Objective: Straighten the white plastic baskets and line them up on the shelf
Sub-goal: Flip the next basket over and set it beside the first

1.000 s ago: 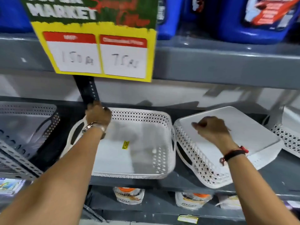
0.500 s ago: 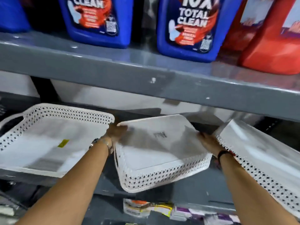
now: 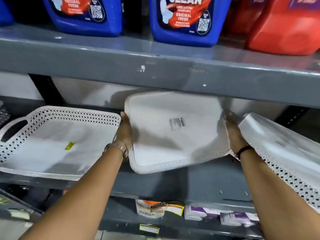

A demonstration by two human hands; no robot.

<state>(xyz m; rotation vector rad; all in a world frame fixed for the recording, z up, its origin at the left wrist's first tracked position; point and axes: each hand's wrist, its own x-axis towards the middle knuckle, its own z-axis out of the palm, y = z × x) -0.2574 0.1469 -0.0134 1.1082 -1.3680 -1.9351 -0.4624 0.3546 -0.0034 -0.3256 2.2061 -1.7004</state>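
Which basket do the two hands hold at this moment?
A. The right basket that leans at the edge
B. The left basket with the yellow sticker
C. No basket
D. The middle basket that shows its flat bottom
D: the left hand and the right hand grip opposite sides of the middle basket, whose flat bottom with a grey label faces the camera.

both hands, left hand (image 3: 125, 130) and right hand (image 3: 232, 134), gripping upside-down middle basket (image 3: 176, 130) tilted off grey shelf (image 3: 199, 184), baskets either side
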